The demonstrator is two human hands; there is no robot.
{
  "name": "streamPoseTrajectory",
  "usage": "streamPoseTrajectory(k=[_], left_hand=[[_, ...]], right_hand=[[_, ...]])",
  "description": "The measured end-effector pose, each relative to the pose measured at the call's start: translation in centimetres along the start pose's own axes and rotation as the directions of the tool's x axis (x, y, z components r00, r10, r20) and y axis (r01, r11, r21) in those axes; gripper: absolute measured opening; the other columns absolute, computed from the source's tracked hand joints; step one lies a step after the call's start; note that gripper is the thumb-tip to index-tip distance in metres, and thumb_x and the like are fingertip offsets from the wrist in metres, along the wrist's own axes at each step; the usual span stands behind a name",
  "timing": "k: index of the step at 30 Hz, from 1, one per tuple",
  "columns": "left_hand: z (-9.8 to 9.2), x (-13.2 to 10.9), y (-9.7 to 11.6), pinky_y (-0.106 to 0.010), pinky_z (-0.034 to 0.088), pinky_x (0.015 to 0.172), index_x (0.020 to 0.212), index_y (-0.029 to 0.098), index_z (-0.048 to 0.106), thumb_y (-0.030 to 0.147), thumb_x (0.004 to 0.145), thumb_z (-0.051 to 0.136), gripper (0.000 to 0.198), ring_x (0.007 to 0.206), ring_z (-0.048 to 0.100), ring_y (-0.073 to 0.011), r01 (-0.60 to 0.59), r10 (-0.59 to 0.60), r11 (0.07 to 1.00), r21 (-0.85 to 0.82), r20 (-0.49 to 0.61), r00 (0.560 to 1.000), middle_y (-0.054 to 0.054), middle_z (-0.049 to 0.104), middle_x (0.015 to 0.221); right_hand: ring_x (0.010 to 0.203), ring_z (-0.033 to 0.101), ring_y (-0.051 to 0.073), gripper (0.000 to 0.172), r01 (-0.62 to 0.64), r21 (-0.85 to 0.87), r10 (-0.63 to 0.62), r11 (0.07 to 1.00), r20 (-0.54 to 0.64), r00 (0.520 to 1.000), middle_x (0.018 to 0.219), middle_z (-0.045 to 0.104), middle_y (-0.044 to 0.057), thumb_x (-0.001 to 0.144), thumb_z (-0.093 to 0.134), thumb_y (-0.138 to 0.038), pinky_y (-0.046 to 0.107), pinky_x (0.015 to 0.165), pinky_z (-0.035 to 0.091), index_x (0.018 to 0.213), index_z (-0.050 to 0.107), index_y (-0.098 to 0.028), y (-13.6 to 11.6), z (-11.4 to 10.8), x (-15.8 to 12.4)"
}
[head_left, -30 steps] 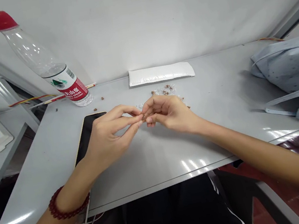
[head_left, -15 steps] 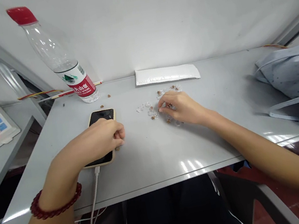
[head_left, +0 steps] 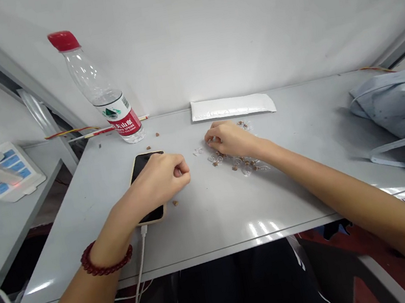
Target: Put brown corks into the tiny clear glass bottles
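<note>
My left hand point(head_left: 165, 175) is closed, its thumb and fingers pressed together above the right edge of a phone point(head_left: 152, 215); anything in them is hidden. Beyond the heap of tiny clear bottles point(head_left: 246, 166) with brown corks, my right hand point(head_left: 229, 139) has its fingers curled into a pinch. Its fingertips are close to a few small clear pieces point(head_left: 197, 151), and I cannot make out what they hold. One loose cork point(head_left: 175, 203) lies beside the phone's lower right edge. Another cork point(head_left: 148, 148) and a third cork point(head_left: 157, 134) lie beyond the phone.
A red-capped water bottle point(head_left: 113, 104) stands at the back left. Against the wall lies a white packet point(head_left: 233, 107). A light blue cloth bag point(head_left: 400, 103) occupies the right end. A white cable point(head_left: 142, 260) hangs from the phone over the table edge point(head_left: 219, 253). Left is a power strip point(head_left: 21, 169).
My left hand has risen away from the cork beside the phone and moved right. The right hand has shifted left and away from me, uncovering more tiny bottles. The camera view has shifted slightly.
</note>
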State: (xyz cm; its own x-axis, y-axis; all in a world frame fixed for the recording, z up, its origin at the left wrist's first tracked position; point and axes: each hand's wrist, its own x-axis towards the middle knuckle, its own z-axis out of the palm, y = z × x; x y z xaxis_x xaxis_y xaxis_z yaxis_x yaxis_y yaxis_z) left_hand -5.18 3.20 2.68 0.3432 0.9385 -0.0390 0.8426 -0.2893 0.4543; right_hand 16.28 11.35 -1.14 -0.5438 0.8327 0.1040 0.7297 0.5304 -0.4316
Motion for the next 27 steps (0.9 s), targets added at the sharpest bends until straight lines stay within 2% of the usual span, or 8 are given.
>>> streamPoseTrajectory(k=[3,6,9,11,15,18,24,27], left_hand=[[0.4,0.0,0.3,-0.028,0.051,0.063,0.065,0.021,0.068,0.022,0.074,0.058,0.014,0.068,0.067,-0.0176,-0.045,0.026,0.990,-0.134,-0.141,0.990,0.000,0.074,0.070],[0.9,-0.1,0.7,-0.029,0.055,0.070,0.068,0.022,0.071,0.025,0.077,0.064,0.011,0.072,0.069,-0.0178,-0.116,0.006,0.949,-0.294,-0.350,0.937,0.000,0.077,0.076],[1.6,-0.2,1.1,-0.029,0.058,0.077,0.075,0.022,0.074,0.026,0.080,0.068,0.008,0.079,0.070,-0.0171,-0.177,-0.033,0.920,-0.351,-0.516,0.856,0.000,0.078,0.084],[1.9,-0.2,1.3,-0.029,0.058,0.079,0.078,0.022,0.075,0.024,0.081,0.070,0.006,0.082,0.071,-0.0165,-0.220,-0.026,0.912,-0.348,-0.582,0.813,0.000,0.078,0.086],[2.5,-0.1,1.4,-0.029,0.059,0.077,0.079,0.023,0.075,0.020,0.084,0.070,0.007,0.080,0.071,-0.0157,-0.327,0.079,0.902,-0.281,-0.640,0.765,0.001,0.078,0.085],[2.6,0.0,1.2,-0.029,0.058,0.073,0.079,0.022,0.074,0.018,0.087,0.068,0.010,0.078,0.071,-0.0155,-0.391,0.218,0.912,-0.124,-0.662,0.717,0.001,0.077,0.084],[2.3,0.1,1.0,-0.028,0.056,0.070,0.086,0.020,0.074,0.015,0.090,0.063,0.013,0.081,0.072,-0.0160,-0.426,0.397,0.896,0.124,-0.655,0.644,-0.003,0.078,0.091],[2.2,-0.1,0.9,-0.029,0.056,0.072,0.089,0.019,0.075,0.016,0.092,0.059,0.016,0.082,0.072,-0.0163,-0.424,0.439,0.886,0.187,-0.633,0.638,-0.004,0.078,0.093]], right_hand=[[0.072,0.056,0.016,0.015,0.018,0.080,-0.012,0.997,-0.076,0.997,0.093,0.063,0.010,0.086,0.055,-0.012,0.031,0.068,0.043,0.090,0.069,-0.013,0.0,-0.1,-0.6],[0.068,0.056,0.013,0.011,0.037,0.290,0.004,0.956,-0.140,0.990,0.091,0.063,0.007,0.081,0.058,-0.013,0.029,0.065,0.045,0.088,0.067,-0.014,-0.8,-0.7,-1.5],[0.063,0.055,0.012,0.010,0.023,0.583,0.039,0.812,-0.093,0.995,0.075,0.062,0.001,0.081,0.060,-0.017,0.028,0.060,0.045,0.087,0.067,-0.016,-2.1,-1.1,-2.5],[0.062,0.054,0.011,0.011,0.000,0.703,0.033,0.711,-0.033,0.999,0.069,0.060,-0.001,0.081,0.062,-0.019,0.027,0.058,0.044,0.089,0.069,-0.016,-3.0,-1.3,-3.0],[0.060,0.052,0.010,0.012,-0.080,0.758,0.062,0.647,0.053,0.997,0.068,0.059,-0.001,0.081,0.063,-0.021,0.024,0.051,0.039,0.088,0.071,-0.017,-4.2,-1.6,-3.6],[0.061,0.052,0.009,0.011,-0.117,0.784,0.082,0.610,0.085,0.993,0.070,0.059,-0.001,0.081,0.064,-0.022,0.022,0.050,0.037,0.085,0.072,-0.016,-4.5,-1.8,-3.8],[0.062,0.053,0.009,0.009,-0.085,0.861,0.087,0.501,0.047,0.995,0.067,0.060,-0.001,0.080,0.067,-0.022,0.023,0.053,0.039,0.080,0.073,-0.016,-4.4,-1.4,-3.8],[0.063,0.053,0.010,0.010,-0.062,0.869,0.082,0.491,0.025,0.996,0.068,0.062,0.000,0.080,0.067,-0.023,0.023,0.054,0.039,0.080,0.074,-0.016,-4.3,-1.1,-3.9]])
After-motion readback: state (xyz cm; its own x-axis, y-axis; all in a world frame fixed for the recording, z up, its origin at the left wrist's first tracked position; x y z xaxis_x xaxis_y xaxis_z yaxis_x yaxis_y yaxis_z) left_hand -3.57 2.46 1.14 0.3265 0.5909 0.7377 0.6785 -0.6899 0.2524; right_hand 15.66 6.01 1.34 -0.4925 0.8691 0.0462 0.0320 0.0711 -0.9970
